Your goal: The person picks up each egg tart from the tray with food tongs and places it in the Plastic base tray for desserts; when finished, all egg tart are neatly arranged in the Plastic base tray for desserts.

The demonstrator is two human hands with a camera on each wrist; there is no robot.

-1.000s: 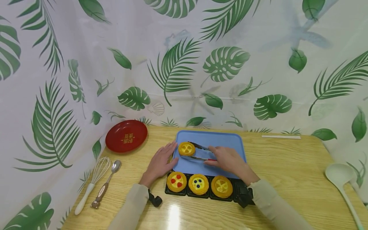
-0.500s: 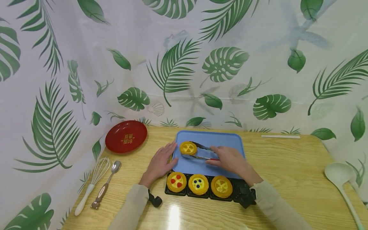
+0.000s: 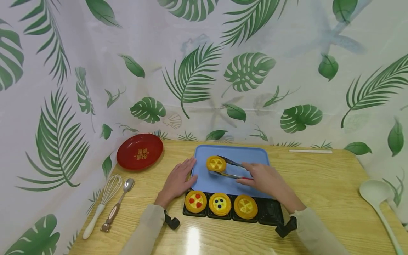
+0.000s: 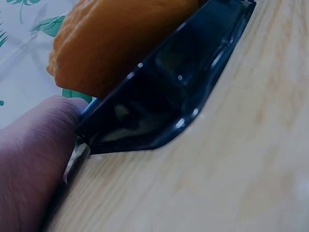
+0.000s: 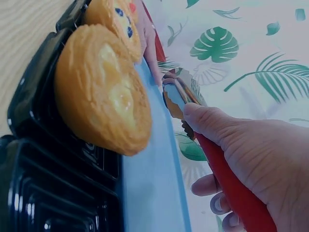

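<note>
My right hand (image 3: 267,181) grips a pair of red-handled metal tongs (image 3: 234,176). Between the tong tips is an egg tart (image 3: 216,164) with a yellow wedge topping, over the blue tray (image 3: 234,187). Whether the tart touches the tray cannot be told. Fingers spread, my left hand (image 3: 177,182) rests at the tray's left edge. In front of the tray, a black compartment box (image 3: 270,212) holds a red-dotted tart (image 3: 196,201), a blueberry-dotted tart (image 3: 220,204) and a wedge-topped tart (image 3: 245,207); its rightmost compartment is bare. The right wrist view shows the thumb on the red handle (image 5: 231,183).
A red oval plate (image 3: 140,151) lies at the back left. A whisk (image 3: 103,203) and a spoon (image 3: 118,203) lie left of my left arm. Chopsticks (image 3: 311,151) are at the back right, and a pale ladle (image 3: 377,198) lies along the right side.
My right hand has moved right with the tongs, carrying the tart from the tray's left side toward its middle. The left hand has stayed in place.
</note>
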